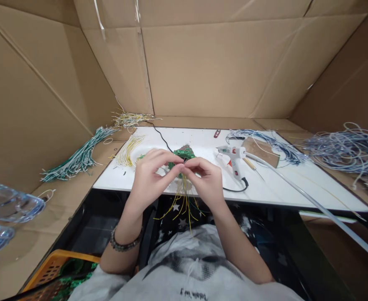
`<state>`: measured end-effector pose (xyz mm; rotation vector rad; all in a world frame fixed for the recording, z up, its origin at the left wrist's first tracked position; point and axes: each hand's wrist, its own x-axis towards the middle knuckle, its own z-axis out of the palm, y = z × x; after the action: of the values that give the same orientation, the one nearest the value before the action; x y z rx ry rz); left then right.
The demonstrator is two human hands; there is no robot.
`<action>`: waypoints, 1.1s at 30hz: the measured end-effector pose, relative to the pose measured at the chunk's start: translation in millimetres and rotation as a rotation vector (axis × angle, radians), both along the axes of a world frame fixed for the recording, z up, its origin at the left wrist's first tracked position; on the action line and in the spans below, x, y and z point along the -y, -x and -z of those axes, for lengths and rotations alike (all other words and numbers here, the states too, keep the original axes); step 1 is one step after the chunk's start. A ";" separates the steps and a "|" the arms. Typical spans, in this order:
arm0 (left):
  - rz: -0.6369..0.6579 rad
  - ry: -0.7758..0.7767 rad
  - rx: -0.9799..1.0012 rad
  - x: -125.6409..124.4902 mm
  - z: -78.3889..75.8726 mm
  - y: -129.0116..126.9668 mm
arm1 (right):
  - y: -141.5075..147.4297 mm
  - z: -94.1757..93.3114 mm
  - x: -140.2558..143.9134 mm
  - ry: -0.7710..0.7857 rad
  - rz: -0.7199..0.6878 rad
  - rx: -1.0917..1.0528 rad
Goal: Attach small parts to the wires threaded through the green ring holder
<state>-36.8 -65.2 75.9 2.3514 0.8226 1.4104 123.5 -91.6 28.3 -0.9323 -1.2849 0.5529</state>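
A green glittery decoration (pixel 185 151) with a brownish tip lies on the white table, partly hidden behind my fingers. My left hand (pixel 155 173) and my right hand (pixel 205 175) meet at its near side, thumbs and index fingertips pinched together. A small dark bit shows between the fingertips, too small to name. From just under the pinch, thin yellow and dark green wires (pixel 185 200) hang fanned out over the table's front edge; the fingers seem closed on their upper ends. A bead bracelet circles my left wrist.
Right of the hands lies a glue gun (pixel 232 156) with a long clear glue stick (pixel 297 190); its black cord curls forward. An awl (pixel 253 166), brown block (pixel 261 151) and blue-white wires (pixel 350 148) lie beyond. Green-white wires (pixel 80 156) and an orange basket (pixel 47 263) are left.
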 end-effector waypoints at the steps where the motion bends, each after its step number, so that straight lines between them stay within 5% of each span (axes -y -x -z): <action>1: -0.012 -0.008 0.007 0.1 0.3 -0.4 | 1.0 -0.4 0.4 -0.021 -0.012 -0.003; 23: 0.017 0.149 0.106 -9.0 5.2 0.5 | -3.7 -0.6 -1.4 0.065 -0.088 -0.141; 29: -0.061 0.151 0.119 -13.9 0.8 17.9 | -35.1 1.7 -1.1 0.044 -0.129 -0.118; 33: -0.054 0.190 0.012 -17.9 -2.6 30.7 | -64.3 7.4 0.8 -0.002 -0.198 0.132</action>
<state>-67.5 -47.3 78.6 2.1916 0.9786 1.3026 187.8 -92.5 20.9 -0.8559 -1.5068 0.6524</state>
